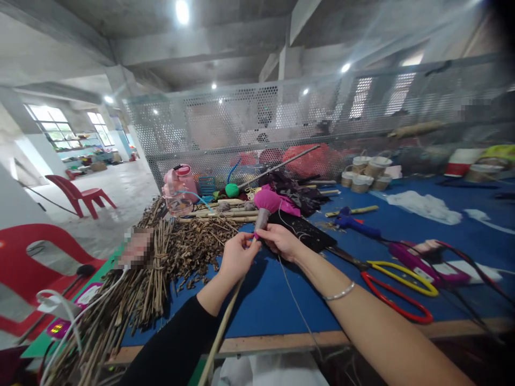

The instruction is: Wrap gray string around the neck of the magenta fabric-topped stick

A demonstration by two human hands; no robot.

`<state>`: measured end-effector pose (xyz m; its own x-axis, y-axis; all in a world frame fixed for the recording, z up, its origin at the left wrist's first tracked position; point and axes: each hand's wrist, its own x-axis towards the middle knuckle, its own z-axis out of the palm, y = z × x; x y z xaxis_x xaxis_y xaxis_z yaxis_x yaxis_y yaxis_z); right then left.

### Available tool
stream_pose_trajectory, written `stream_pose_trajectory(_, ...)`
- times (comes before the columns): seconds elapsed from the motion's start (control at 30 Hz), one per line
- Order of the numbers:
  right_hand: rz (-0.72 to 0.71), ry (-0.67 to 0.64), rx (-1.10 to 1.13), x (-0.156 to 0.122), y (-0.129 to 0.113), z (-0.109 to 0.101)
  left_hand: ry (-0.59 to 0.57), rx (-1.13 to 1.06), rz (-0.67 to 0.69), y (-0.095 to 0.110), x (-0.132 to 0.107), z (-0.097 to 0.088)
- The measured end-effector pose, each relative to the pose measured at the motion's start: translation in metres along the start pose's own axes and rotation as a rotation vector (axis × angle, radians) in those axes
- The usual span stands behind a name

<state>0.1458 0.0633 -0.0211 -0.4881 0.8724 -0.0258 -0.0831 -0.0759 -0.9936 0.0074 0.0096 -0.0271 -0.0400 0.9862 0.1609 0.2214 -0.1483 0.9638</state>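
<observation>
A pale stick [225, 321] runs up from the table's front edge and is topped by a grey wrapped neck [262, 220] and a round magenta ball [267, 200]. My left hand [238, 256] pinches the stick just below the neck, where a bit of purple shows. Close beside it, my right hand [282, 240] has its thumb and fingers closed at the base of the grey neck; whether it also grips the thread is hidden. A thin grey thread [293, 292] trails below that hand over the table edge. Magenta cloth [290, 206] lies behind the ball.
Scissors with yellow and red handles [398, 279] lie on the blue table [289, 308], right of my forearm. Behind them are a blue glue gun [358, 224] and a purple power strip [428, 262]. Bundled dry stalks [156, 273] cover the left; a pink jug [181, 185] stands behind.
</observation>
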Motion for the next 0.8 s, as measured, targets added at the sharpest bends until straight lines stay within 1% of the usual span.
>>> stream_pose_trajectory(0.17, -0.069, 0.055, 0.041, 0.001, -0.001, 0.0, 0.04, -0.108, -0.049, 0.004, 0.002, -0.003)
stream_pose_trajectory(0.27, -0.096, 0.084, 0.066, 0.0, -0.004, -0.001, 0.034, -0.212, -0.079, 0.007, 0.003, -0.003)
stream_pose_trajectory(0.4, -0.079, 0.063, 0.088, -0.001, -0.004, 0.0, 0.006, -0.344, -0.088, 0.01, 0.004, -0.002)
stream_pose_trajectory(0.53, -0.061, 0.016, 0.136, -0.001, -0.003, 0.002, -0.019, -0.459, -0.072, 0.014, 0.003, -0.004)
stream_pose_trajectory(0.6, -0.075, -0.014, 0.189, -0.001, -0.004, 0.002, -0.063, -0.512, -0.075, 0.014, 0.002, -0.005)
stream_pose_trajectory(0.67, -0.082, -0.065, 0.24, -0.001, -0.005, 0.001, -0.144, -0.57, -0.112, 0.014, 0.002, -0.007)
stream_pose_trajectory(0.73, -0.052, -0.113, 0.255, -0.001, -0.005, 0.0, -0.255, -0.609, -0.22, 0.012, 0.002, -0.008)
stream_pose_trajectory(0.8, 0.002, -0.105, 0.218, -0.001, -0.005, -0.001, -0.329, -0.579, -0.377, 0.011, 0.002, -0.008)
